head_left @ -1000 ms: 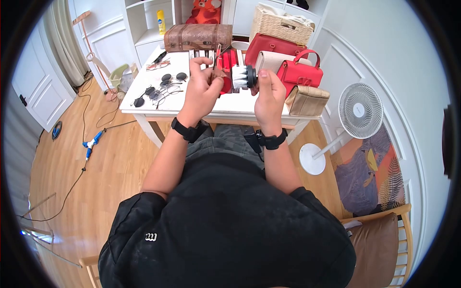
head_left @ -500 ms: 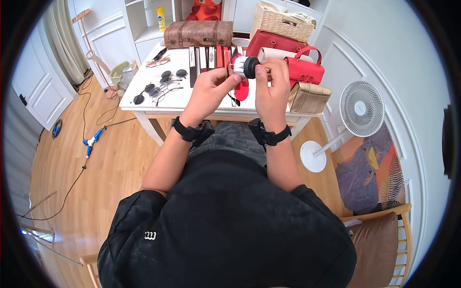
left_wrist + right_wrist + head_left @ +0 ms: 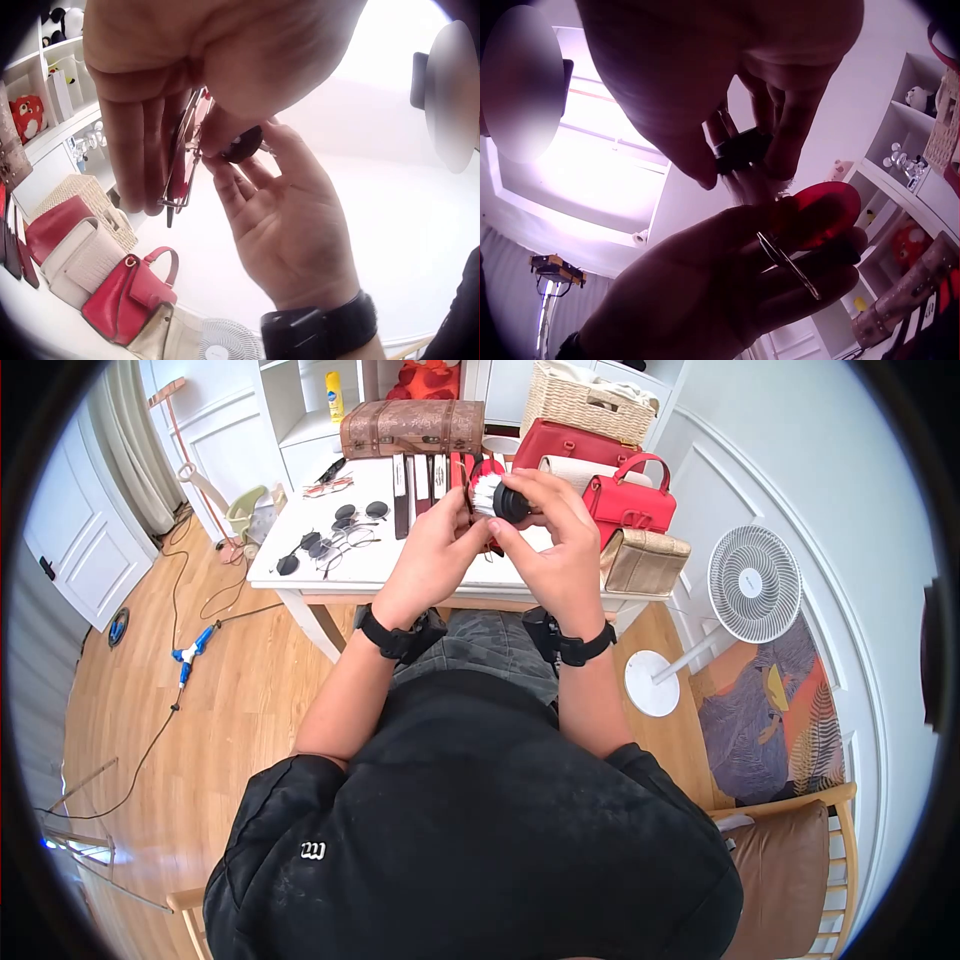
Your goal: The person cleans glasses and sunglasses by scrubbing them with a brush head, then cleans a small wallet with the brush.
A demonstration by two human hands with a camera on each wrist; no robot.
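Note:
In the head view, both hands meet above the table's front part. My right hand (image 3: 562, 550) grips a round brush (image 3: 512, 506) by its black top, thumb on the near side and fingers on the far side. Its white bristles point left, toward a pair of red-lensed sunglasses (image 3: 829, 214) with a thin metal frame. These are held by my left hand (image 3: 430, 565), whose fingers lie behind the frame. From the right wrist, the bristles show right at a red lens. The left wrist view has the frame edge-on below the left palm.
Several pairs of glasses (image 3: 345, 540) lie on the left of the white table (image 3: 285, 582). Behind the hands are slim cases (image 3: 402, 500) and a brown trunk (image 3: 410, 428). A red handbag (image 3: 630, 503), a gold bag (image 3: 645, 563) and a wicker basket (image 3: 585, 405) stand at right.
The brush has tilted and moved slightly left and down, closer to the left hand. My left fingers, raised at first, have lowered around the sunglasses, and the right fingers have spread over the brush.

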